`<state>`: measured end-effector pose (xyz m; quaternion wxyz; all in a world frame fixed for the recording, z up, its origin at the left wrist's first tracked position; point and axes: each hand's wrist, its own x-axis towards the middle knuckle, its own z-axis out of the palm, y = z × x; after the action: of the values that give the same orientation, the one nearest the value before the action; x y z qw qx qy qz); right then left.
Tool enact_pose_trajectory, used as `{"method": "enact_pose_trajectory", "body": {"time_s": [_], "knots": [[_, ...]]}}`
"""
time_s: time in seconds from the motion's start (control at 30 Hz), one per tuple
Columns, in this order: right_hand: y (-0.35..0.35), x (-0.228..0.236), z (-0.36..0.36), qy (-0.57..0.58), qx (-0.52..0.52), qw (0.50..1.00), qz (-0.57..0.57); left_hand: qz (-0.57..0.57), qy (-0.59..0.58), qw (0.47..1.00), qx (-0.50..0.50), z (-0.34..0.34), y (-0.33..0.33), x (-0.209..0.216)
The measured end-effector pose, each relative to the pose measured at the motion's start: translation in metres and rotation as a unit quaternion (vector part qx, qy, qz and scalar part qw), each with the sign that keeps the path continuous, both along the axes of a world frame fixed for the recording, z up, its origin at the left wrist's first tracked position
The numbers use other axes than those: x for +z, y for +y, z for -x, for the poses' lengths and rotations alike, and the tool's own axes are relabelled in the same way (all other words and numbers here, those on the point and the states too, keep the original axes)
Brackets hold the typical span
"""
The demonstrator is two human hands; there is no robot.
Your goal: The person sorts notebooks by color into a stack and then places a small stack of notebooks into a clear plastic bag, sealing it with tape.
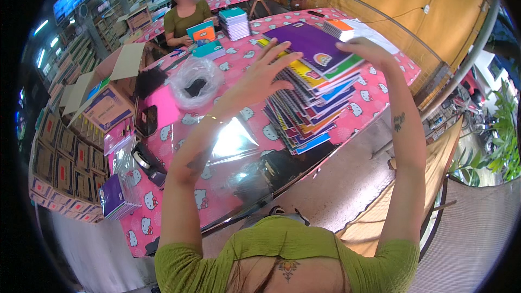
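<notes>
A tall, uneven stack of spiral notebooks stands near the table's right front edge, with covers in several colours. On top lies a purple notebook with a rainbow on its cover; a yellow one and a green one show just under it. My right hand grips the purple notebook at its right edge, thumb on the cover and the other fingers hidden. My left hand reaches to the stack's spiral-bound left side, fingers spread and holding nothing. Whether its fingertips touch the notebooks I cannot tell.
Clear plastic sheets lie before me on the pink patterned tablecloth. A plastic bag roll, a tape dispenser and cardboard boxes are to the left. Across the table a person handles notebooks beside another stack.
</notes>
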<state>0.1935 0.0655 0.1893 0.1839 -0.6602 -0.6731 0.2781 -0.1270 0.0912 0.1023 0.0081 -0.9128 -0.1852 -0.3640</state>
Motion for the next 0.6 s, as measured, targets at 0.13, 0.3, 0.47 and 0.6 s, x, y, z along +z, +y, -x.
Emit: {"method": "enact_pose_trajectory", "body": {"time_s": [0.13, 0.3, 0.47, 0.6], "knots": [[0.006, -0.001, 0.000, 0.067, -0.060, 0.995, 0.044, 0.021, -0.016, 1.000, 0.006, -0.010, -0.009, 0.003], [0.013, -0.001, 0.003, 0.026, -0.063, 0.993, 0.096, 0.016, -0.015, 0.999, 0.029, -0.012, -0.016, 0.002], [0.015, -0.007, -0.012, 0.186, -0.049, 0.977, 0.090, 0.029, -0.022, 0.998, 0.047, -0.010, -0.016, 0.001], [0.008, -0.008, -0.003, 0.338, -0.046, 0.940, 0.013, 0.030, -0.047, 0.998, 0.027, -0.008, -0.008, -0.005]]}}
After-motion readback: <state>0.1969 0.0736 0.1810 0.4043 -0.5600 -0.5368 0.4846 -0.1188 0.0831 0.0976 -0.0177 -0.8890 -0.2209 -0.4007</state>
